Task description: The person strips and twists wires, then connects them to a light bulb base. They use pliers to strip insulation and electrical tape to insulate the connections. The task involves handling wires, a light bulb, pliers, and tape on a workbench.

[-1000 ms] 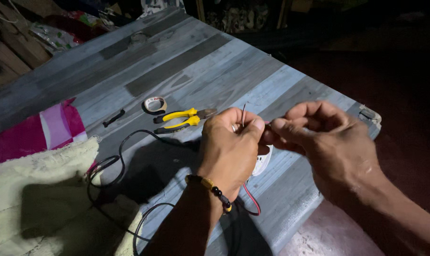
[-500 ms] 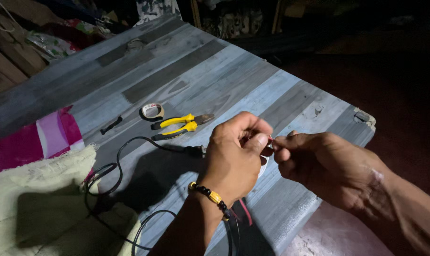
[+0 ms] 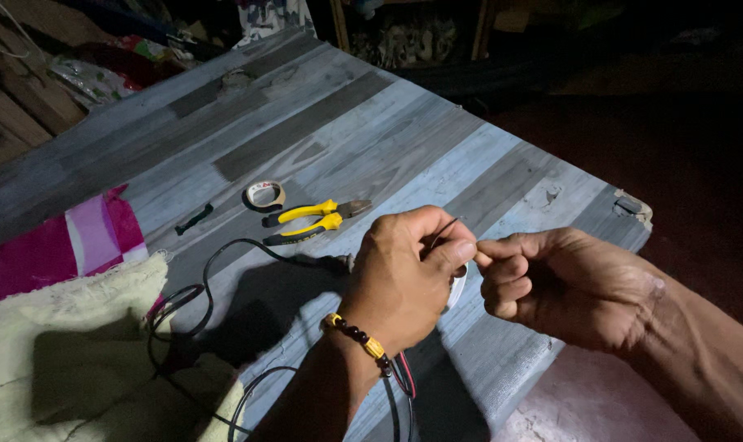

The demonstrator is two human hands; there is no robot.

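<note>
1. Left hand (image 3: 404, 274) is curled nearly closed, thumb pressed against forefinger; it pinches a thin bare wire end (image 3: 443, 231) that pokes up past the knuckles; bead bracelet (image 3: 357, 336) on that wrist.
2. Right hand (image 3: 564, 282) is also closed into a loose fist, thumb and forefinger tips meeting right at the left thumb; looks like it grips the same strand, but the contact point is hidden between the fingers, so cannot tell exactly what it holds.
3. Wire sits between both hands, above the near edge of the table (image 3: 322, 123); a black cable (image 3: 216, 270) runs from under the left hand across the boards in a loop towards the cloth; red and black leads (image 3: 404, 385) drop beside the left wrist.
4. Handling, my judgement: strand is very light, thin, springy; bends easily and would kink or snap if worked back and forth; bare metal is slippery, so a tight fingertip pinch close to the end is the right grip; take the insulated part further back for any pull, as it gives more purchase.
5. A white round part (image 3: 457, 286) shows just behind the left fingers; mostly hidden, kind unclear.
6. Nearby, untouched: yellow-handled pliers (image 3: 314, 219); tape roll (image 3: 264, 195) just beside them; small black piece (image 3: 194, 218) to the left; pink and cream cloth (image 3: 69, 278) at the table's left edge.
</note>
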